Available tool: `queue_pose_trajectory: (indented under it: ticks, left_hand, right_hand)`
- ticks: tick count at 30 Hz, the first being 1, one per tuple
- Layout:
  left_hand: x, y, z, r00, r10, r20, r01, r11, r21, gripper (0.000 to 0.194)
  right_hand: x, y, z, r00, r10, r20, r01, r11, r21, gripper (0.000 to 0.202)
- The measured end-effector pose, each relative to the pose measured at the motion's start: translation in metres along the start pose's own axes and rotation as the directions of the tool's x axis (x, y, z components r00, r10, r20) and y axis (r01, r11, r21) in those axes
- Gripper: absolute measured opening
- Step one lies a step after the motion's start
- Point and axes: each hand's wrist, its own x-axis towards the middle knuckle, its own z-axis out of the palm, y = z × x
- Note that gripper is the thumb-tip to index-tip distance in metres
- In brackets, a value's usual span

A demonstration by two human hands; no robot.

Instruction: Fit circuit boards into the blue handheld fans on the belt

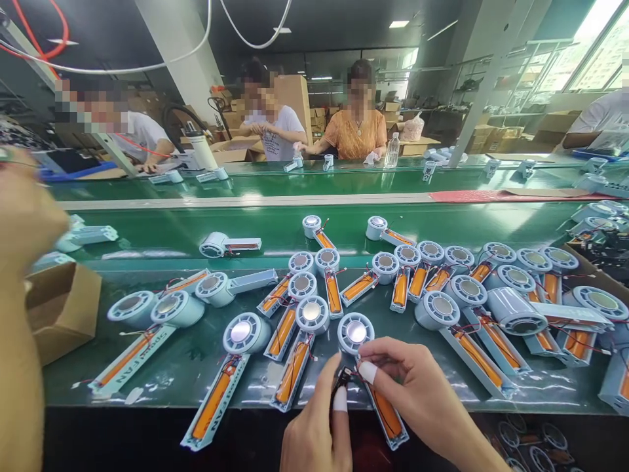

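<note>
Probably light and stiff, the fan (356,334) beside my right hand (417,387) (grip: cannot tell); hold by handle (388,416). Left hand (319,419) pinches a small black part (344,377).

Centre, at the near edge of a bench (181,370): a left hand (317,419) with a small part (343,378) between thumb and finger. Just right of it, a right hand (417,383) over the handle of a fan unit (355,333), head end farther back. To the left, other units (240,333), more widely spaced; to the right, a denser group (437,310), partly overlapping. Far left, an open carton (63,314), with another person's arm (19,367) in front. Behind the bench, a middle strip (280,236) with scattered units; then a rail (246,201); then a far strip (265,185) with units and a bottle (392,151). Beyond, people (361,134) from left to right edge, with stacked boxes (297,98) at the back.
</note>
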Motion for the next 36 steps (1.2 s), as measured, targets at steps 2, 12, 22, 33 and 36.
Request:
queue_pose_trajectory:
  ticks: [2,12,22,33,36]
  left_hand:
    - [-0.002,0.001,0.004,0.996,-0.082,-0.028,0.081,0.995,-0.053,0.035]
    - [-0.005,0.001,0.011,0.990,-0.117,-0.078,0.100,0.975,-0.199,0.029]
    - [-0.012,-0.001,0.017,0.978,0.047,-0.203,-0.078,0.985,-0.151,0.032]
    - [0.010,0.003,-0.016,0.996,0.033,0.082,-0.011,0.968,-0.250,0.029]
    - [0.020,0.007,-0.023,0.991,0.007,0.130,0.041,0.933,-0.357,0.027]
  right_hand:
    - [-0.001,-0.001,0.002,0.995,-0.093,-0.019,0.090,0.987,-0.134,0.016]
    - [-0.005,-0.002,0.007,0.954,-0.296,0.036,0.293,0.904,-0.313,0.021]
    - [-0.014,0.005,0.018,0.876,-0.477,-0.069,0.368,0.754,-0.544,0.026]
    - [-0.005,0.005,0.002,0.928,-0.368,0.054,0.366,0.879,-0.305,0.023]
    - [-0.002,-0.002,-0.009,0.944,-0.294,0.152,0.323,0.917,-0.235,0.028]
